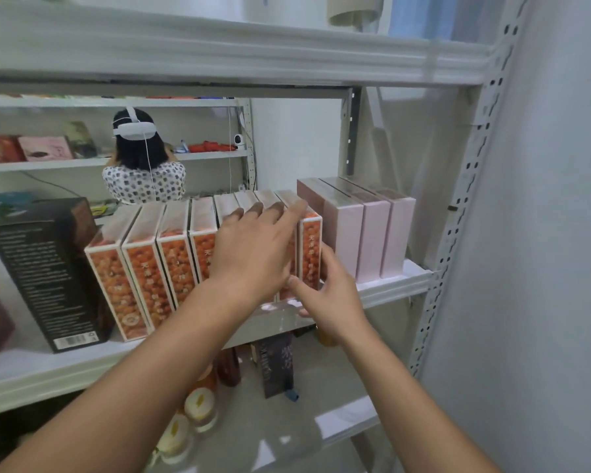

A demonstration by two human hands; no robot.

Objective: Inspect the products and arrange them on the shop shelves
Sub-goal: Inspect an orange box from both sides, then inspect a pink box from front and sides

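Orange boxes [140, 278] stand upright dead ahead; my left hand [253, 254] lies spread over their tops, my right hand [328, 295] (the nearer) pinches the end box [310, 247].

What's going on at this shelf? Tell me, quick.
A person appears to be straightening a row of orange boxes standing upright on the middle shelf. The left hand lies open across the box tops near the row's right end. The right hand grips the rightmost orange box low on its front and side. Three pink boxes stand just right of it, and a black box stands at the row's left.
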